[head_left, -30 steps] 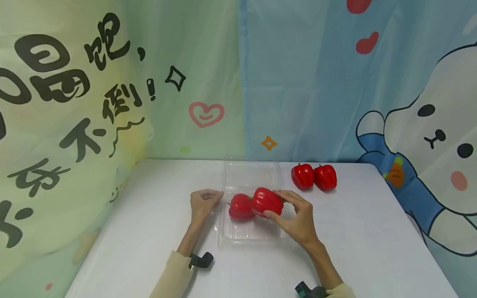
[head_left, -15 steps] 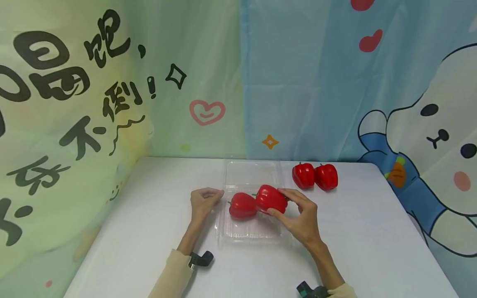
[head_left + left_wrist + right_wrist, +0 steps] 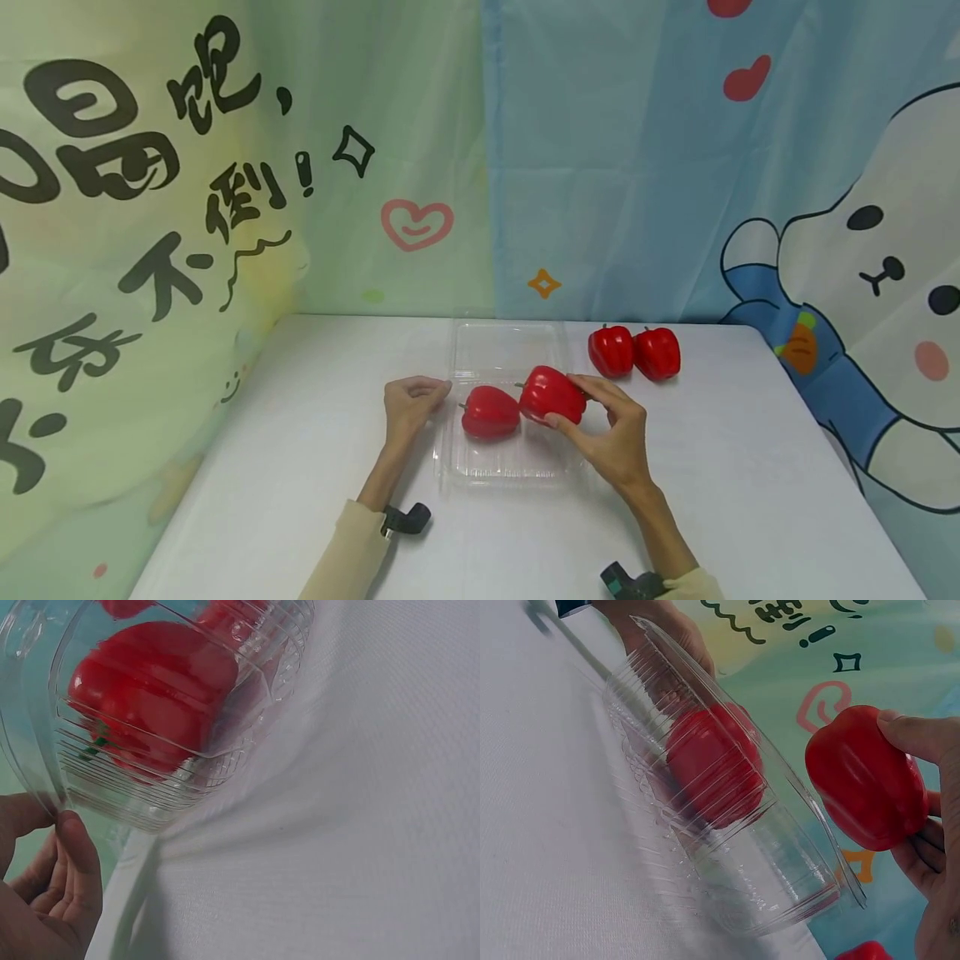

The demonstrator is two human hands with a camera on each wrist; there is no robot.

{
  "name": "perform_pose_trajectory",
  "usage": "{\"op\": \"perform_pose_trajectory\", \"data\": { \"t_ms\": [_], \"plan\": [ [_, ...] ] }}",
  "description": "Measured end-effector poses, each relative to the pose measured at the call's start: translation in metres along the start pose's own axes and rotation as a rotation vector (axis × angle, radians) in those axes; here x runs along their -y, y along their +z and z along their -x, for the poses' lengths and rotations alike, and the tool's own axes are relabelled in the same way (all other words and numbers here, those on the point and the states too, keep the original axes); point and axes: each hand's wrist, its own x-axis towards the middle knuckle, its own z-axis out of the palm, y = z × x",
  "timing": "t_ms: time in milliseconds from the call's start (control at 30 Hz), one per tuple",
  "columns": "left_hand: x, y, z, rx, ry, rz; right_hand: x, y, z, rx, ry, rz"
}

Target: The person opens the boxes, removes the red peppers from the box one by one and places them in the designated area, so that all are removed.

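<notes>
My left hand [image 3: 408, 407] pinches the left rim of a clear plastic clamshell box [image 3: 495, 468] between thumb and forefinger, plain in the left wrist view. One red bell pepper [image 3: 154, 697] lies on its side inside the box, its green stem toward the left hand. A second red bell pepper [image 3: 866, 776] is held by my right hand [image 3: 618, 437], thumb on one side and fingers on the other. In the right wrist view this pepper is above the box rim, apart from the pepper inside. The box lid [image 3: 506, 348] lies folded back, away from me.
Two more red bell peppers, one on the left [image 3: 611, 351] and one on the right [image 3: 657, 353], sit side by side at the table's back, right of the lid. The white table [image 3: 285, 467] ends at a printed curtain [image 3: 585, 150].
My right hand has moved a little to the right and away from me with its pepper, widening the distance from the pepper in the box. The left hand has stayed at the rim.
</notes>
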Motion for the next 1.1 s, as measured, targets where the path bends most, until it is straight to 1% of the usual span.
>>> {"op": "perform_pose_trajectory", "data": {
  "t_ms": [300, 767, 967, 1100],
  "plan": [
    [-0.001, 0.0011, 0.0001, -0.011, 0.0, -0.02, -0.0032, -0.0025, -0.0022, -0.03, -0.022, -0.004],
    [-0.0019, 0.0009, 0.0009, -0.01, 0.013, -0.021, -0.0068, -0.005, -0.0017, -0.065, -0.023, 0.013],
    [-0.0015, 0.0011, 0.0022, -0.011, 0.0, -0.028, -0.0079, -0.0057, -0.0002, -0.073, -0.025, 0.01],
    [-0.0016, 0.0012, 0.0022, -0.005, -0.004, -0.011, -0.0088, -0.0067, 0.0004, -0.081, -0.016, 0.012]
  ]
}}
